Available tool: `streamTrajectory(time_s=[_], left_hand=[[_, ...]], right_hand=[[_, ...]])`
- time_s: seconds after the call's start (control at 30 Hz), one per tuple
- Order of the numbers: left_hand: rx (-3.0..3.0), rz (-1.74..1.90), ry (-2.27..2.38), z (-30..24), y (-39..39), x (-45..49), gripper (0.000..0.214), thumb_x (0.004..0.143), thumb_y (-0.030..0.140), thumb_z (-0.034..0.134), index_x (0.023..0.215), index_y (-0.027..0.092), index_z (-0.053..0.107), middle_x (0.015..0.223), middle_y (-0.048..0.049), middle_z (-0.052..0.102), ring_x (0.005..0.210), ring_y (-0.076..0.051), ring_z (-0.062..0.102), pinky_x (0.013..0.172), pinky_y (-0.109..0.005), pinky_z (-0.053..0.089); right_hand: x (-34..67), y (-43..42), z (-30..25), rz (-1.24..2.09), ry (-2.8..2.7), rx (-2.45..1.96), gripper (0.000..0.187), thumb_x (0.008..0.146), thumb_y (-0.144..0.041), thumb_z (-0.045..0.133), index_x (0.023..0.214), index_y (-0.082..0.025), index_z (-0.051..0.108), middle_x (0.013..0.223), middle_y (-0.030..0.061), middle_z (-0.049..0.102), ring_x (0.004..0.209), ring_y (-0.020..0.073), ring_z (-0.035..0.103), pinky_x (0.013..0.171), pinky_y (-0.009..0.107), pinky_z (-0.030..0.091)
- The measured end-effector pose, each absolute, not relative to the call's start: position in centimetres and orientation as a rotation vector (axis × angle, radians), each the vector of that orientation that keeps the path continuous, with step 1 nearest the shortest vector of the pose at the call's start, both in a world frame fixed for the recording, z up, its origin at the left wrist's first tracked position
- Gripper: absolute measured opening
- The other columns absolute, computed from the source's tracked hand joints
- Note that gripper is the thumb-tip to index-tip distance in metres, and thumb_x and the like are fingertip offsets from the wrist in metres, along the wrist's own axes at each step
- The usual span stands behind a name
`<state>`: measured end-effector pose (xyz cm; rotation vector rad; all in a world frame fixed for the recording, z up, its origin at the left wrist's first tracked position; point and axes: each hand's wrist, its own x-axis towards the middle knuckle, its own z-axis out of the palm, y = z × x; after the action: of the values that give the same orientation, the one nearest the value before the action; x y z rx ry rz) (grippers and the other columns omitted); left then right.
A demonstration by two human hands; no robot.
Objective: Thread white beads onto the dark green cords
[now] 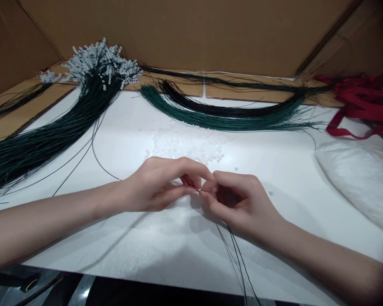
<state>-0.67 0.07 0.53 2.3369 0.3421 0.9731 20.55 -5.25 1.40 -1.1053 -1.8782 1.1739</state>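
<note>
My left hand (161, 183) and my right hand (234, 199) meet fingertip to fingertip over the white table (185, 238). Both are closed in a pinch. From the right hand a thin dark cord (239, 255) trails down toward the table's front edge. The left hand's fingertips pinch something tiny at the cord's end; I cannot make it out. Just beyond the hands lies a scatter of small clear beads (188, 142).
A bundle of dark green cords with white bead-like ends (95, 68) fans out at the far left. Green and black cord bundles (223, 114) lie across the back. Red ribbon (360, 106) sits at the far right, a clear plastic bag (360, 178) below it. Cardboard walls stand behind.
</note>
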Motion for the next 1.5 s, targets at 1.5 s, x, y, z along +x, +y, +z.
streamTrajectory(time_s=[1.5], left_hand=[[2.398, 1.062, 0.398, 0.86, -0.18, -0.45, 0.028, 0.087, 0.01, 0.069, 0.112, 0.018, 0.061, 0.096, -0.0032, 0.075, 0.083, -0.011, 0.073, 0.074, -0.018, 0.06]], right_hand=[[20.44, -4.96, 1.7, 1.33, -1.607, -1.158, 0.013, 0.084, -0.02, 0.072, 0.078, -0.016, 0.061, 0.065, -0.0027, 0.059, 0.057, 0.008, 0.05, 0.05, 0.02, 0.038]])
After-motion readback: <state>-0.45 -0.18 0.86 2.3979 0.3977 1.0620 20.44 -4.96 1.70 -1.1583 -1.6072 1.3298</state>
